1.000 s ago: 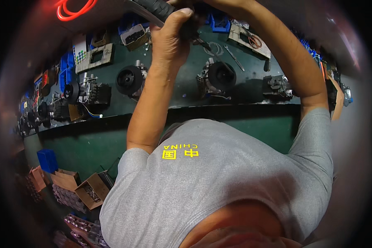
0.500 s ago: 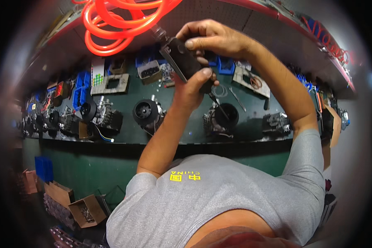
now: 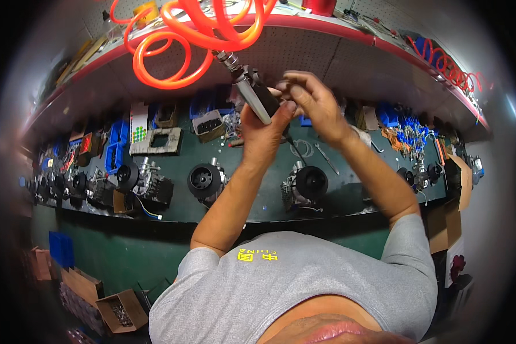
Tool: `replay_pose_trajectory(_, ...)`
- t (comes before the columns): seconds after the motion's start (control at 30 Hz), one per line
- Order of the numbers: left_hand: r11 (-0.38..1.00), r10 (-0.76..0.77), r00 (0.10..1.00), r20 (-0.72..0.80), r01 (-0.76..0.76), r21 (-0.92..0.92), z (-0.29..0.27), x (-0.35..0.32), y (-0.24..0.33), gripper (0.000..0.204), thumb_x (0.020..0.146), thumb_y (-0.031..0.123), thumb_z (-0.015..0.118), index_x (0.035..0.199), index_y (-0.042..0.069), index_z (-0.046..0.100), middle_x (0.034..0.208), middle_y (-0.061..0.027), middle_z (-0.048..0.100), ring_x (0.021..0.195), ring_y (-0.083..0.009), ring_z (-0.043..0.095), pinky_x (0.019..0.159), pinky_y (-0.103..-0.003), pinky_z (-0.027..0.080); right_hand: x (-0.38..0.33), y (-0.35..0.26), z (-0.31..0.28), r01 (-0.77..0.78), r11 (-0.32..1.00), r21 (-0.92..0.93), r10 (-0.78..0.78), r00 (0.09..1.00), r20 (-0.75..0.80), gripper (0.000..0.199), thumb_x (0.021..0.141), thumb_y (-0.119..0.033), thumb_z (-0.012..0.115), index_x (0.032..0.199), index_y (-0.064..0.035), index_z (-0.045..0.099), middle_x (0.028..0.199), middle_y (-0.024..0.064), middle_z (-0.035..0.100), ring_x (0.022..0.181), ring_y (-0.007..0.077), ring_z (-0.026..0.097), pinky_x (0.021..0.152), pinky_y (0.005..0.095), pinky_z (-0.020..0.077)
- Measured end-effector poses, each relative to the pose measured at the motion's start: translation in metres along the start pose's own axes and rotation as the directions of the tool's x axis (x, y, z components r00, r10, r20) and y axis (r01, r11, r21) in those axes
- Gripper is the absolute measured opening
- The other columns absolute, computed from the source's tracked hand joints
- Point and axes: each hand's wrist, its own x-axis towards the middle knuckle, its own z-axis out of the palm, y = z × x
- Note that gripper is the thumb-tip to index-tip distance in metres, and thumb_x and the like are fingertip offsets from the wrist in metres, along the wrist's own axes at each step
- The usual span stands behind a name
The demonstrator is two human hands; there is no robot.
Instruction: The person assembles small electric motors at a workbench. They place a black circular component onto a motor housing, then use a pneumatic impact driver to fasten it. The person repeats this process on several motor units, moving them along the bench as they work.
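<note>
Left hand (image 3: pixel 264 135) gripping air tool (image 3: pixel 257 97) | axis diagonal, hose-end up-left

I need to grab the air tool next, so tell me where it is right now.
In the head view the air tool is up at top centre, gripped in the left hand, with the right hand touching its right side, just below the orange coiled hose.

Blurred by motion at the fingertips of the right hand (image 3: pixel 312 100), so contact with the air tool (image 3: pixel 257 97) unclear. Tool's lower body hidden behind the left hand (image 3: pixel 264 135). Orange coiled hose (image 3: pixel 178 40) cut off by the top edge. Small parts in the blue bins (image 3: pixel 112 152) too small to tell. Cardboard box (image 3: pixel 120 312) dim, contents indistinct.
</note>
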Motion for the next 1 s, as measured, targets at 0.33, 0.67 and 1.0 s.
replay_pose_trajectory(0.33, 0.952, 0.054, 0.997, 0.058, -0.069, 0.297, 0.022, -0.005, 0.006, 0.059, 0.091, 0.002, 0.071, 0.138, 0.001, 0.036, 0.112, -0.0058, 0.054, 0.097, -0.0118, 0.056, 0.084, -0.029, 0.052, -0.063, 0.05, 0.018, -0.11, 0.901, 0.419, 0.13, 0.991, -0.02, 0.066, 0.108, -0.06, 0.045, 0.129, 0.0002, 0.06, 0.11, 0.006, 0.066, 0.099, 0.0102, 0.06, 0.088, 0.0263, 0.0497)
replay_pose_trajectory(0.67, 0.999, -0.032, 0.895, 0.445, 0.042, -0.013, 0.029, 0.015, 0.004, 0.064, 0.077, 0.01, 0.081, 0.135, -0.004, 0.06, 0.122, -0.0142, 0.069, 0.11, -0.0222, 0.067, 0.099, -0.035, 0.053, -0.071, 0.015, -0.023, -0.208, 0.944, 0.255, 0.204, 0.978, 0.041, 0.056, 0.102, -0.058, 0.06, 0.107, -0.0026, 0.069, 0.075, -0.0013, 0.061, 0.067, 0.0067, 0.061, 0.052, 0.0228, 0.0437)
replay_pose_trajectory(1.0, 0.981, 0.041, 0.912, 0.407, 0.041, -0.19, 0.067, -0.009, -0.029, 0.036, 0.086, 0.01, 0.075, 0.116, -0.001, 0.06, 0.118, -0.0225, 0.07, 0.121, -0.0359, 0.066, 0.112, -0.055, 0.048, -0.127, 0.058, -0.07, 0.065, 0.979, 0.194, -0.025, 0.979, -0.203, 0.038, 0.105, -0.024, 0.064, 0.131, 0.0029, 0.063, 0.113, 0.0087, 0.072, 0.101, 0.0147, 0.069, 0.091, 0.0292, 0.0565)
